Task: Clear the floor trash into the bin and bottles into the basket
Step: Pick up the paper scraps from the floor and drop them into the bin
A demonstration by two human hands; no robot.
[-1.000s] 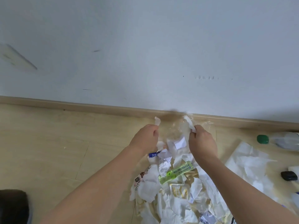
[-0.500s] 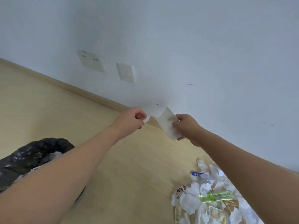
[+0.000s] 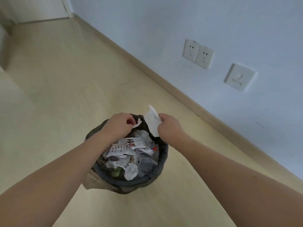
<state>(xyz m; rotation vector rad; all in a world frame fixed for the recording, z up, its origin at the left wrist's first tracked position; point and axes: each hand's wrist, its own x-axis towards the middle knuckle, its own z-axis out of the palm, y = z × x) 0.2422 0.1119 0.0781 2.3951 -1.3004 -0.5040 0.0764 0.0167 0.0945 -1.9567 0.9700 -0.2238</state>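
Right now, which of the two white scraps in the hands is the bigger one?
The white paper piece pinched by the right hand is bigger: a broad sheet sticking up above the bin. The left hand holds only a thin white sliver.

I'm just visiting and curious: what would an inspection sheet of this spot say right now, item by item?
Surface: pale wood-look floor, bare around the bin.
Job's things: bin lined with a dark bag, holding crumpled papers and printed leaflets; no bottles or basket in view.
Clutter: nothing seen outside the bin.
Grippers: left hand pinches a small white scrap over the bin; right hand grips a larger white paper piece over its far rim.
Cables: nothing seen.
Surroundings: light wall with double socket, another wall plate, wooden baseboard.
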